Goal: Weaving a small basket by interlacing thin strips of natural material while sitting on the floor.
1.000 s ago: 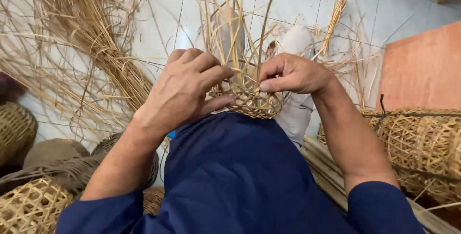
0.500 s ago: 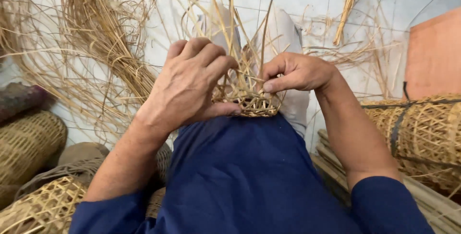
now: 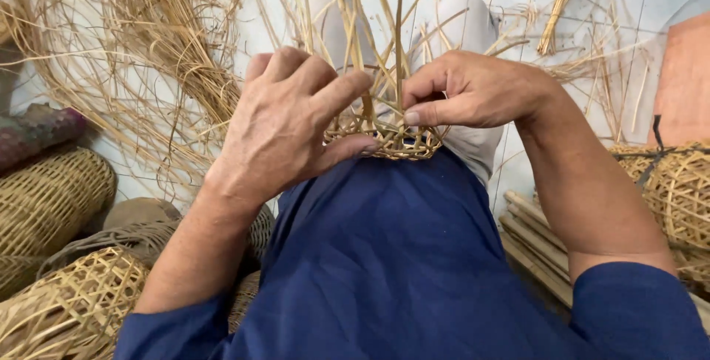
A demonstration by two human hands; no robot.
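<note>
A small half-woven cane basket [image 3: 392,140] rests on my lap, its loose upright strands [image 3: 355,27] fanning upward. My left hand [image 3: 288,123] clasps the basket's left side, thumb under the rim and fingers curled over the strands. My right hand [image 3: 473,90] pinches one strand at the basket's right rim between thumb and forefinger. Much of the basket is hidden behind both hands. My blue garment [image 3: 384,256] fills the lower middle.
A large bundle of loose cane [image 3: 170,57] lies on the pale floor at upper left. Finished woven baskets sit at lower left [image 3: 52,197] and right [image 3: 680,190]. Flat slats [image 3: 532,242] lie at right, an orange board [image 3: 684,79] beyond.
Both hands stayed on the basket while working the strands. My left fingers spread a little wider over the uprights, and the view shifted slightly.
</note>
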